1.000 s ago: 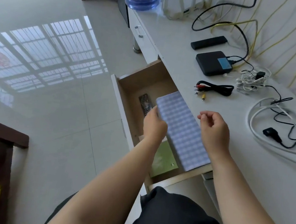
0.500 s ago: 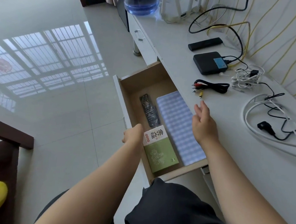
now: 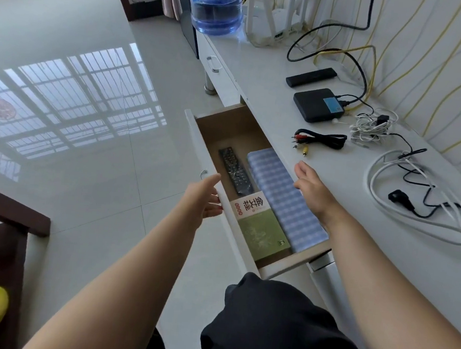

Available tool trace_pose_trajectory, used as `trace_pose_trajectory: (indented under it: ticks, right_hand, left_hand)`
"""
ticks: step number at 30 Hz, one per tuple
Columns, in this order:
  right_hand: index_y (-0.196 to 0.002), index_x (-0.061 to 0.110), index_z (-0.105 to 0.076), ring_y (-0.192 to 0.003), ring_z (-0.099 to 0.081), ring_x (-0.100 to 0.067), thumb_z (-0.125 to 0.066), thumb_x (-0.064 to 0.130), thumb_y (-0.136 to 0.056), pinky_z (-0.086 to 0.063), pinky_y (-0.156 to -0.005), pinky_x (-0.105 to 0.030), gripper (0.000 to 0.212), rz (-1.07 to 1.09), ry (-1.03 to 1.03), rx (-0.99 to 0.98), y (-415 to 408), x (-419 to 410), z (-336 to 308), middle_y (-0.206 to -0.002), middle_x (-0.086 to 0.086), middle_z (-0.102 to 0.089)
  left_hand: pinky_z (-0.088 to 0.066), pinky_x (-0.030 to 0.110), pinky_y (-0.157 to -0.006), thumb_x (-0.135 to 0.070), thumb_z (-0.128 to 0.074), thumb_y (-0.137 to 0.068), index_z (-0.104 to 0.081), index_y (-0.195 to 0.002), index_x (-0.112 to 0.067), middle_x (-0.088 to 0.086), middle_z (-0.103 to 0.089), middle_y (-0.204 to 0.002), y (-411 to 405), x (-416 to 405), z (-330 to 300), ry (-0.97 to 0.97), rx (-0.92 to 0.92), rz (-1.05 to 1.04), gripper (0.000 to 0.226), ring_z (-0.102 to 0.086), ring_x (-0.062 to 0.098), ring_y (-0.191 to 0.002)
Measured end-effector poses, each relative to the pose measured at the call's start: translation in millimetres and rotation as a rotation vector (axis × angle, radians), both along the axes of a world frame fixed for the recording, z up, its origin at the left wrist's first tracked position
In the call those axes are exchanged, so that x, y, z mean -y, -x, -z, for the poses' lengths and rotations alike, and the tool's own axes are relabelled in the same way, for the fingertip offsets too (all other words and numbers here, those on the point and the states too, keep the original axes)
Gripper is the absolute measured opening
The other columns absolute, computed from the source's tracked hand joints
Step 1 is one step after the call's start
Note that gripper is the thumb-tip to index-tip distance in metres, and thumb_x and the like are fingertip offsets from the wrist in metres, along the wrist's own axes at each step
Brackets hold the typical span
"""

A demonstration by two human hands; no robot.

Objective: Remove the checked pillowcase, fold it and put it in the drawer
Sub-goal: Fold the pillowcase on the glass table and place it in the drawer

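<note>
Lying flat inside the open drawer (image 3: 198, 143), the folded checked pillowcase (image 3: 283, 196) sits along the side nearest the counter (image 3: 362, 192), partly tucked under the counter's edge. It forms a long, narrow rectangle — its long axis runs parallel to the drawer front, from the far end of the drawer toward the person, with the near short end almost touching the drawer's near wall. That placement fits the gap left beside a black remote (image 3: 233, 172) and a green and white booklet (image 3: 258, 227), both aligned the same way.

The left hand (image 3: 203, 200) rests against the outside of the drawer front, just below its small metal handle, fingers loosely extended and spread rather than curled round anything — likely positioned to push the drawer in. The right hand (image 3: 311, 189) hovers just above the pillowcase at the counter's edge, palm down, fingers straight and close together, holding nothing; whether it touches the cloth cannot be told. Judging from this, the pillowcase is already stowed and only closing remains.
</note>
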State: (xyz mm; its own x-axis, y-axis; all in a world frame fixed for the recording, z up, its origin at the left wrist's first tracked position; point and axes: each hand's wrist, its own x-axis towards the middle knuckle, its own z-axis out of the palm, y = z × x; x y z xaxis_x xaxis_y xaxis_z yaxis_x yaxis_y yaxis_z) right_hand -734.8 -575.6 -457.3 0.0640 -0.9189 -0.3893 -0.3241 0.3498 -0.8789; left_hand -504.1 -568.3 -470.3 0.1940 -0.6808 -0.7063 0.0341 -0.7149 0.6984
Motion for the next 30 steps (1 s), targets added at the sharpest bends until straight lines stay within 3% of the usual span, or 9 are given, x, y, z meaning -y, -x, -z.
trace_pose_trajectory:
  ticks: [6,8,12,16,18,19,20,23,30]
  right_hand:
    - [-0.152,0.015,-0.014,-0.135,-0.029,-0.006,-0.031,0.005,-0.097,-0.028,-0.098,-0.008,0.058,-0.015,0.002,0.025,3,2,-1,-0.157,0.002,-0.021]
    - [-0.151,0.017,-0.013,-0.128,-0.030,-0.003,-0.032,0.003,-0.095,-0.034,-0.091,-0.007,0.061,-0.044,0.004,0.013,1,2,-1,-0.157,0.002,-0.020]
    - [-0.152,0.018,-0.011,-0.144,-0.017,-0.010,-0.034,-0.001,-0.091,-0.018,-0.112,-0.024,0.067,-0.069,0.015,-0.003,4,4,5,-0.159,0.002,-0.016]
    - [-0.151,0.023,-0.014,-0.144,-0.020,-0.009,-0.044,0.001,-0.087,-0.026,-0.112,-0.027,0.073,-0.070,0.035,-0.040,5,7,12,-0.157,0.006,-0.020]
    - [-0.150,0.025,-0.016,-0.144,-0.021,-0.011,-0.049,0.011,-0.084,-0.027,-0.115,-0.039,0.075,-0.066,0.056,-0.081,4,8,17,-0.156,0.007,-0.024]
    - [-0.150,0.025,-0.017,-0.144,-0.022,-0.011,-0.049,0.013,-0.083,-0.027,-0.115,-0.043,0.075,-0.066,0.065,-0.100,4,9,18,-0.156,0.006,-0.025]
    - [-0.150,0.025,-0.018,-0.144,-0.022,-0.012,-0.048,0.012,-0.084,-0.027,-0.115,-0.044,0.073,-0.068,0.076,-0.113,5,10,21,-0.156,0.005,-0.026]
    - [-0.150,0.024,-0.019,-0.144,-0.021,-0.012,-0.044,0.008,-0.088,-0.022,-0.117,-0.043,0.069,-0.072,0.080,-0.153,4,9,21,-0.155,0.005,-0.027]
    - [-0.149,0.025,-0.020,-0.143,-0.024,-0.011,-0.042,0.006,-0.088,-0.021,-0.116,-0.032,0.067,-0.062,0.037,-0.118,6,5,14,-0.155,0.009,-0.028]
  left_hand:
    - [-0.056,0.033,-0.073,-0.040,-0.050,-0.094,-0.052,-0.114,-0.003,0.014,-0.062,-0.098,32,5,3,0.054,-0.243,0.032,0.042,-0.064,0.025,-0.083]
    - [-0.050,0.039,-0.092,-0.040,-0.049,-0.094,-0.041,-0.135,-0.005,0.015,-0.059,-0.119,50,10,5,0.073,-0.390,0.076,0.054,-0.061,0.029,-0.106]
    - [-0.015,0.042,-0.120,-0.043,-0.039,-0.098,-0.003,-0.152,-0.011,0.011,-0.016,-0.159,94,12,12,0.111,-0.607,0.113,0.073,-0.023,0.025,-0.145]
    - [-0.014,0.036,-0.120,-0.044,-0.032,-0.101,-0.003,-0.151,-0.011,0.011,-0.022,-0.157,117,23,27,0.128,-0.675,0.136,0.066,-0.025,0.022,-0.144]
    - [-0.034,0.027,-0.104,-0.041,-0.032,-0.101,-0.035,-0.141,-0.015,0.007,-0.057,-0.121,118,29,32,0.133,-0.683,0.133,0.048,-0.052,0.018,-0.116]
    - [-0.036,0.027,-0.097,-0.040,-0.032,-0.101,-0.046,-0.128,-0.018,0.006,-0.056,-0.108,120,31,33,0.137,-0.678,0.139,0.038,-0.054,0.017,-0.105]
    - [-0.034,0.028,-0.103,-0.041,-0.032,-0.101,-0.046,-0.131,-0.015,0.009,-0.057,-0.120,120,31,33,0.135,-0.650,0.130,0.042,-0.053,0.019,-0.115]
    - [-0.014,0.037,-0.121,-0.039,-0.031,-0.101,-0.013,-0.152,-0.010,0.011,-0.014,-0.158,123,25,33,0.135,-0.596,0.176,0.062,-0.019,0.022,-0.146]
    - [-0.032,0.035,-0.112,-0.038,-0.029,-0.103,-0.020,-0.151,-0.017,0.005,-0.039,-0.151,107,4,20,0.189,-0.391,0.455,0.053,-0.039,0.020,-0.137]
